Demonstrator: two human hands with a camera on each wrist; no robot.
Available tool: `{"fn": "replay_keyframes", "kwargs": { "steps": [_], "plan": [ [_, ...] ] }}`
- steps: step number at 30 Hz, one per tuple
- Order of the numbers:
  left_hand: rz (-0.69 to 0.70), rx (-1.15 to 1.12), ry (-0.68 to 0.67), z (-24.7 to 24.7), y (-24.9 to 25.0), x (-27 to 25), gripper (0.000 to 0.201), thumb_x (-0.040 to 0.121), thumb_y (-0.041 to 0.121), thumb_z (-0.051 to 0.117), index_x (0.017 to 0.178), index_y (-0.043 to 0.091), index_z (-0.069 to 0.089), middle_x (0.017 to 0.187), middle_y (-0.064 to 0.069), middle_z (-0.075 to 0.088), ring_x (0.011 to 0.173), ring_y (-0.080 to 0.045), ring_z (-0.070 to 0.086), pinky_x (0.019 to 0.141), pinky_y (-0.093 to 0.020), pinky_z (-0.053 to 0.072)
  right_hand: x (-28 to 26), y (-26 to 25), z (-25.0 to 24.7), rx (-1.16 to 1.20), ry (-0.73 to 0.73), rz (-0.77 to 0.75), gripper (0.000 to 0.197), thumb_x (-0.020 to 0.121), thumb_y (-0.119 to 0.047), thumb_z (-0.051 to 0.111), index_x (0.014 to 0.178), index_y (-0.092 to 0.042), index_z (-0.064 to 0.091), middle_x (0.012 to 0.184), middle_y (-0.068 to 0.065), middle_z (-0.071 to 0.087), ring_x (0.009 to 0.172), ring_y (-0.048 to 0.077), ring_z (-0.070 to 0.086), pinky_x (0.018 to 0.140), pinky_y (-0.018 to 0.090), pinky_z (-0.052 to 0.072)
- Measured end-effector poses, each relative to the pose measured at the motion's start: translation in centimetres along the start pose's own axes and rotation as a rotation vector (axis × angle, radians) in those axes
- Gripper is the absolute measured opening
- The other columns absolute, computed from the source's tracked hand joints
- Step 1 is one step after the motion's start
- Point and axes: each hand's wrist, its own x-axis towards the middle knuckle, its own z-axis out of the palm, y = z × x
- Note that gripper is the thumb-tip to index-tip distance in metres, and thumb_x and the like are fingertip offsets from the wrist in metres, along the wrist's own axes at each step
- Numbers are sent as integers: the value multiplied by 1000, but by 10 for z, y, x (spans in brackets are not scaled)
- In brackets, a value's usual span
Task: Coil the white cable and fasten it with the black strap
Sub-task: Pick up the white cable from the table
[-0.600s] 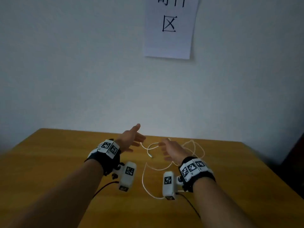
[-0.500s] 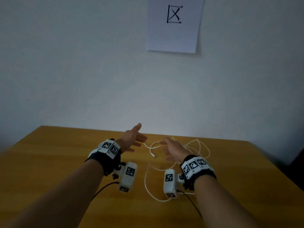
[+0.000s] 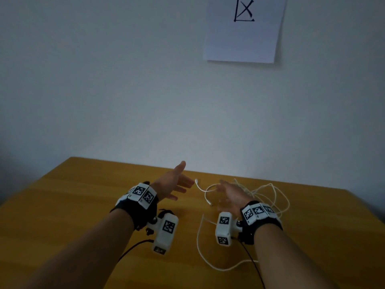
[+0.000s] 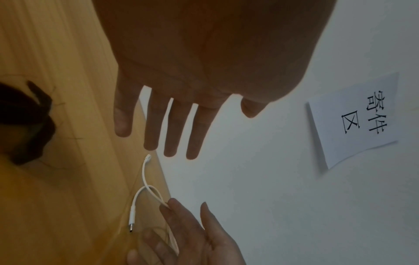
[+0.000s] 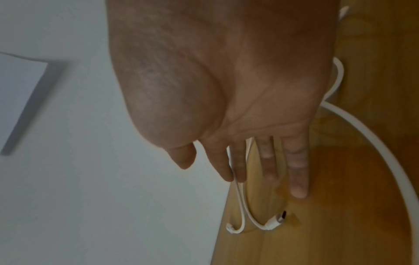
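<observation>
Loosely sprawled, the white cable (image 3: 268,197) lies on the far right part of the wooden bench (image 3: 62,215), its loops spreading right of the right hand (image 3: 231,195) and one long strand curving back toward the near edge under the right wrist. The left hand (image 3: 174,183) is held above the bench with its fingers (image 4: 172,129) straight and spread, holding nothing; one cable end (image 4: 147,158) lies just beyond its fingertips, apart from them. The right hand has its fingers extended, and two strands of the cable run between its index and middle fingers (image 5: 238,161), coming out past the fingertips. Beyond them the strands end in two plugs (image 5: 275,221) lying on the bench. Whether those fingers squeeze the strands or only let them pass, I cannot tell. A sheet of paper (image 3: 243,32) with printed characters hangs on the wall behind the bench.
</observation>
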Motion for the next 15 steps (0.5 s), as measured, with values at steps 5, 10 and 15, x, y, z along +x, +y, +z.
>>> {"fn": "replay_keyframes", "kwargs": {
  "steps": [5, 10, 15],
  "plan": [
    [18, 61, 25, 1, 5, -10, 43, 100, 41, 42, 116, 10, 68, 123, -4, 67, 112, -22, 61, 93, -43, 50, -26, -10, -5, -96, 13, -126, 21, 103, -13, 54, 107, -15, 74, 126, 7, 67, 107, 23, 61, 85, 40, 60],
    [167, 263, 17, 9, 17, -27, 30, 94, 20, 60, 122, 17, 66, 127, -4, 64, 116, -20, 58, 94, -37, 50, -69, -31, -13, -112, -78, -217, 37, 100, 8, 43, 112, -8, 74, 106, 4, 69, 87, 17, 59, 86, 38, 57],
    [257, 489, -43, 23, 34, -55, 44, 88, 30, 69, 128, 15, 62, 128, -2, 64, 117, -17, 59, 101, -30, 44, -108, -40, -10, -70, -200, -256, 23, 99, -2, 54, 108, -5, 75, 104, 6, 72, 89, 22, 62, 91, 43, 55]
  ]
}}
